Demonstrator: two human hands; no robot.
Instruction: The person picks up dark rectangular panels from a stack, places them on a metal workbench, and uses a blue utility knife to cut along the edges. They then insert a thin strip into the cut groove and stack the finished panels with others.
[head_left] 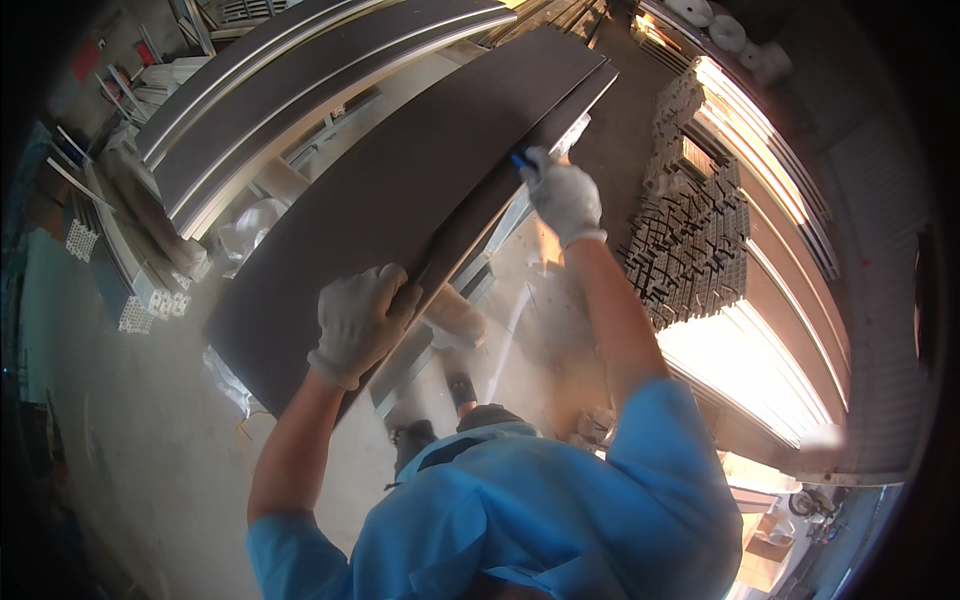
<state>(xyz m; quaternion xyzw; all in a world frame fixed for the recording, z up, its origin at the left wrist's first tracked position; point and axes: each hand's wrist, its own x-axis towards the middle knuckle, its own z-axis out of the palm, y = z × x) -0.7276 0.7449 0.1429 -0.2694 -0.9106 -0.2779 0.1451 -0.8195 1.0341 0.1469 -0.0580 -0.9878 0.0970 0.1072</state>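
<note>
A small red sign (84, 60) hangs far upper left. The long dark-brown flat panel (400, 190) lies across stacked profiles; left gloved hand (360, 320) grips its near edge, right gloved hand (565, 195) clasps a blue tool (521, 160) at its right edge.

No packages, labels, signs or screens — none in view.

From my remote seat this reads as a metalworking or fabrication workshop. Long dark panels (400, 190) lie stacked across supports, with more grey boards (300, 80) behind them. A bundle of metal profiles (690, 240) shows its cut ends on the right, and pale extrusions (130, 270) lie on the left. The dusty concrete floor (150, 440) and work gloves (358, 320) fit the same picture.
</note>
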